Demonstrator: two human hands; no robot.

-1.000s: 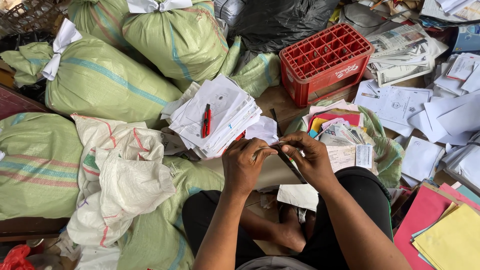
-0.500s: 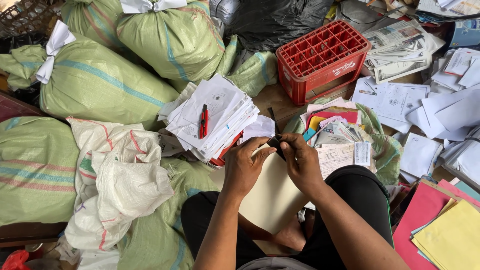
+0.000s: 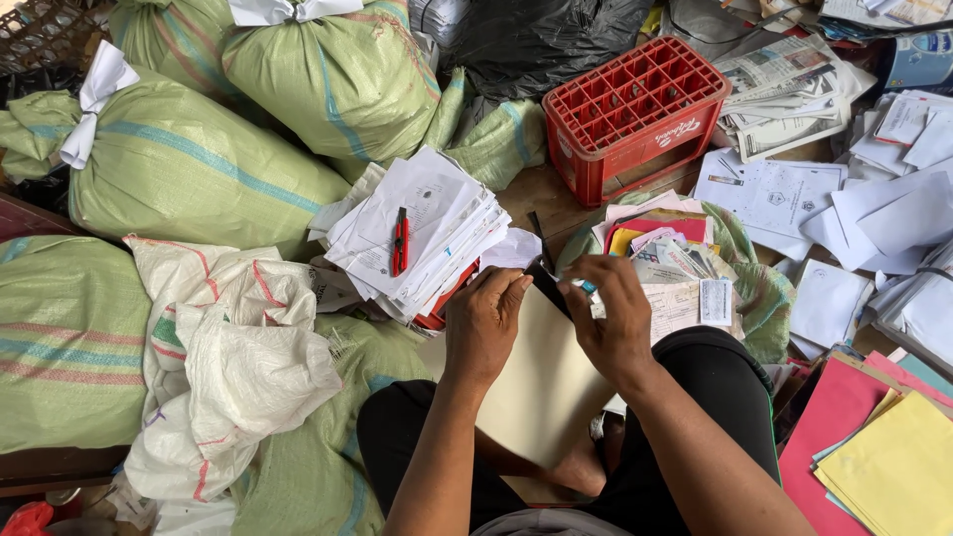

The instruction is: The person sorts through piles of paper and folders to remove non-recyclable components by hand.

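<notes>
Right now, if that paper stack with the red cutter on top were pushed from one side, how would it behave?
The paper stack would likely shear and slide apart rather than move as one block: its sheets are loose and already fanned unevenly. The cutter lies loose on top, so it would probably slip off. The stack also seems to rest partly on sacks, so it may tip.

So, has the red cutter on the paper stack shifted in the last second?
No. The red cutter lies in the same spot on the white paper stack, left of the red crate.

Paper-sorting storeroom: stuffed sacks (image 3: 199,169), loose paper piles (image 3: 427,223).
</notes>
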